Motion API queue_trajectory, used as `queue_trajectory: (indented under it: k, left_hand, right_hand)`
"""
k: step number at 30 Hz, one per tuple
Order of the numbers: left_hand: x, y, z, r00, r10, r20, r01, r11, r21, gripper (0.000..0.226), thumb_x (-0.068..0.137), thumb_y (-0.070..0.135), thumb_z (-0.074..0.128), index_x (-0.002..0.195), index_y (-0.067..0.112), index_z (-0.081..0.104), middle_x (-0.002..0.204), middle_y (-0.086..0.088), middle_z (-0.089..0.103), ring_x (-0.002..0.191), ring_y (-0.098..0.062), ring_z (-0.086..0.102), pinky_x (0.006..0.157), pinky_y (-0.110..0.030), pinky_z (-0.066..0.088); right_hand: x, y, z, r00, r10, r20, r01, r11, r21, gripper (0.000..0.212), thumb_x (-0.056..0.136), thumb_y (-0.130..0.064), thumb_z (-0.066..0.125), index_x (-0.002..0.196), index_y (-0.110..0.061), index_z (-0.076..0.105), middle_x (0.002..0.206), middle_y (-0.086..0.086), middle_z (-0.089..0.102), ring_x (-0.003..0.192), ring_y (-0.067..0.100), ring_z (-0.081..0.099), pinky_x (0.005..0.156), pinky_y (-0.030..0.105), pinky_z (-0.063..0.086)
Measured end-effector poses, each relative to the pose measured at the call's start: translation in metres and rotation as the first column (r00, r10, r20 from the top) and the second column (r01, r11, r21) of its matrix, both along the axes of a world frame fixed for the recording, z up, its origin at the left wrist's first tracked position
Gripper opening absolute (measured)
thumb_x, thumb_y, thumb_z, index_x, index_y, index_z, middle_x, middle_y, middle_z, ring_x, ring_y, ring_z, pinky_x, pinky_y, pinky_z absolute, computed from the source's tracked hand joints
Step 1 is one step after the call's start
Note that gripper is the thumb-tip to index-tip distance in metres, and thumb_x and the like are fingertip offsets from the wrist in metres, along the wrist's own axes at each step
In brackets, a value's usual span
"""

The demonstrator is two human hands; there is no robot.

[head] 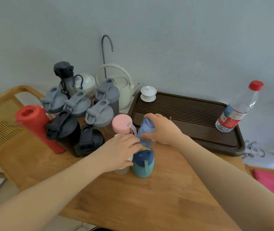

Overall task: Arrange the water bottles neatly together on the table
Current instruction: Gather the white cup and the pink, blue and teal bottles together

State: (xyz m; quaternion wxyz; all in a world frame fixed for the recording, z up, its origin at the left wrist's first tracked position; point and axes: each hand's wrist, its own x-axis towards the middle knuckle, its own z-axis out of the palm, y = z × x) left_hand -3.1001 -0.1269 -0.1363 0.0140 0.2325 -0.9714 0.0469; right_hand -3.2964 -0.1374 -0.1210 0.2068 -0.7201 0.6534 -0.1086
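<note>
Bare wood of the surface (pixel 158 202) is seen nearest the camera, open out to its front edge between the two forearms. Just beyond, a teal bottle (pixel 143 165) with a navy lid is stood upright. The left hand (pixel 121 151) is laid over a pale bottle (pixel 122 170) beside it, fingers curled loosely on its top; whether it is gripped cannot be told. The right hand (pixel 162 129) is closed around a clear blue bottle (pixel 147 130), thumb and fingers wrapped at its neck. A pink-lidded bottle (pixel 122 123) is pressed close behind. Grey, black and red bottles are packed at the left edge. A dark tray (pixel 191 114) fills the right side, with a red-capped plastic bottle (pixel 238 109) standing apart near its far corner.
</note>
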Motion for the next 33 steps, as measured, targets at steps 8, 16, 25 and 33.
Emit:
queue_trajectory:
  k: [8, 16, 25, 33]
  left_hand:
    - [0.043, 0.006, -0.01, 0.981, 0.181, 0.064, -0.18, 0.983, -0.028, 0.11, 0.036, 0.06, 0.082, 0.127, 0.015, 0.041, 0.128, -0.014, 0.057, 0.115, -0.03, 0.057, 0.089, -0.038, 0.05]
    - [0.036, 0.003, -0.024, 0.972, 0.234, 0.005, -0.234, 0.972, 0.001, 0.107, 0.03, 0.04, 0.09, 0.122, 0.017, 0.041, 0.129, -0.017, 0.035, 0.102, -0.033, 0.062, 0.075, -0.036, 0.056]
    - [0.036, -0.003, -0.024, 0.983, 0.167, -0.076, -0.16, 0.983, 0.087, 0.103, 0.032, 0.025, 0.091, 0.119, 0.015, 0.037, 0.13, -0.01, 0.024, 0.105, -0.039, 0.059, 0.075, -0.042, 0.056]
    - [0.035, 0.0, -0.019, 0.977, 0.212, -0.031, -0.205, 0.968, 0.148, 0.097, 0.047, 0.019, 0.087, 0.124, 0.019, 0.028, 0.141, -0.024, 0.035, 0.12, -0.04, 0.048, 0.087, -0.044, 0.05]
  right_hand:
    - [0.013, -0.01, -0.015, 1.0, 0.01, 0.004, -0.011, 0.999, 0.044, 0.072, 0.076, -0.043, 0.069, 0.135, -0.022, 0.035, 0.127, 0.011, 0.048, 0.112, 0.029, 0.051, 0.088, 0.038, 0.044]
    - [0.006, 0.037, -0.025, 0.891, -0.275, 0.363, 0.381, 0.885, -0.266, 0.081, 0.074, -0.04, 0.071, 0.138, -0.013, 0.029, 0.13, 0.004, 0.042, 0.114, 0.018, 0.047, 0.086, 0.032, 0.046]
    - [0.021, 0.097, -0.083, 0.84, -0.224, 0.494, 0.231, 0.972, 0.048, 0.081, 0.057, -0.038, 0.081, 0.125, -0.022, 0.039, 0.12, -0.005, 0.053, 0.108, 0.011, 0.051, 0.094, 0.026, 0.043]
    - [0.031, 0.086, -0.075, 0.93, -0.259, 0.262, 0.282, 0.958, -0.053, 0.077, 0.064, -0.025, 0.079, 0.13, -0.016, 0.04, 0.124, 0.003, 0.054, 0.114, 0.02, 0.049, 0.094, 0.029, 0.04]
